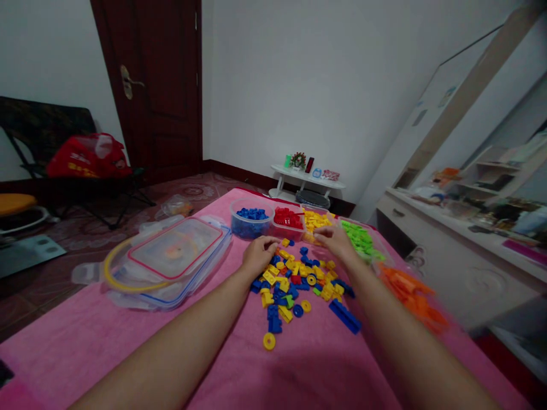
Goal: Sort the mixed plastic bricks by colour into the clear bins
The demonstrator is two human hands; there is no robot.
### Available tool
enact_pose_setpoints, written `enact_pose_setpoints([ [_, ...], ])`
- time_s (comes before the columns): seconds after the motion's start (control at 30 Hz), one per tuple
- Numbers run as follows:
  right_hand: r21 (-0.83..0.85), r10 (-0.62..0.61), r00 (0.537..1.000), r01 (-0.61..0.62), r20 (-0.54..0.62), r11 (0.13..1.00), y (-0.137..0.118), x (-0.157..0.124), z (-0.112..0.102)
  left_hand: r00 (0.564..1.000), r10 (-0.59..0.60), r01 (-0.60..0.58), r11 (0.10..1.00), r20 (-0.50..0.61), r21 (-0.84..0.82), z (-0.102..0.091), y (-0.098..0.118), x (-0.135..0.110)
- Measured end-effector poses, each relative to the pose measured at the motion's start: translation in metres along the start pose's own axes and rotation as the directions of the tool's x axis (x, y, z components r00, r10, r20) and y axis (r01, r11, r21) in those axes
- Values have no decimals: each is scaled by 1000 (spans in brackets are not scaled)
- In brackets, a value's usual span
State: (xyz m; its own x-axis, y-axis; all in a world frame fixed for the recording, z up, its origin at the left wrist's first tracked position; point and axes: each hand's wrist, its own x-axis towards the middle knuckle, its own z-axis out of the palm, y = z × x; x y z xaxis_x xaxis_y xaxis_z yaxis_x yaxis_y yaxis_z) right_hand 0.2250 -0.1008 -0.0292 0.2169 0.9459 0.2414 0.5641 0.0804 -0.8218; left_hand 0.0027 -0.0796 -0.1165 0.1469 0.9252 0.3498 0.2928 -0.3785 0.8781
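Observation:
A loose pile of toy building bricks (294,276), mostly yellow and blue with some red and green ones, lies between my forearms. My left hand (257,255) rests at the pile's far left edge, its fingers curled inward; whatever they pinch is too small to make out. My right hand (336,241) hovers beyond the pile, in front of the tub of yellow bricks (315,218), fingers stretched out and apart with nothing visible in them. Near my right forearm lies a long blue brick (345,316). A yellow ring-shaped wheel (269,341) sits closest to me.
Along the far side stand a round tub of blue bricks (251,223) and a tub of red bricks (288,221). Green bricks (359,239) and orange pieces (412,296) are to the right. Stacked clear lids (171,256) cover the left of the pink cloth (239,364).

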Motion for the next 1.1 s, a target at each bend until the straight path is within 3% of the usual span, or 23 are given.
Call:
enact_pose_setpoints([
  [0.1, -44, -80, 988, 87, 133, 995, 12, -25, 13, 1000, -14, 14, 1000, 10, -8, -1, 4, -2],
  [0.2, -139, -198, 933, 248, 301, 959, 22, -37, 20, 999, -32, 33, 999, 8, -23, -1, 6, -3],
  [0.3, -267, -221, 892, 342, 394, 901, 29, -40, 21, 998, -61, 61, 998, 15, -33, 0, 4, -1],
  [0.57, -481, -180, 941, 304, 287, 822, 33, -43, 13, 997, -50, 45, 996, -63, -71, -1, 1, 0],
  [0.7, -475, -198, 963, 263, 184, 839, 34, -42, 12, 999, -3, 9, 993, -50, 121, -7, 12, -1],
  [0.77, -485, -215, 967, 256, 139, 836, 36, -41, 12, 1000, 27, -29, 970, 12, 240, -12, 19, -1],
  [0.93, -502, -270, 933, 355, 236, 789, 43, -42, 16, 964, 15, -102, 941, 264, 322, -20, 36, -2],
  [1.1, -517, -195, 933, 333, 304, 788, 41, -44, 18, 980, 34, -116, 898, 196, 425, -13, 40, -6],
])
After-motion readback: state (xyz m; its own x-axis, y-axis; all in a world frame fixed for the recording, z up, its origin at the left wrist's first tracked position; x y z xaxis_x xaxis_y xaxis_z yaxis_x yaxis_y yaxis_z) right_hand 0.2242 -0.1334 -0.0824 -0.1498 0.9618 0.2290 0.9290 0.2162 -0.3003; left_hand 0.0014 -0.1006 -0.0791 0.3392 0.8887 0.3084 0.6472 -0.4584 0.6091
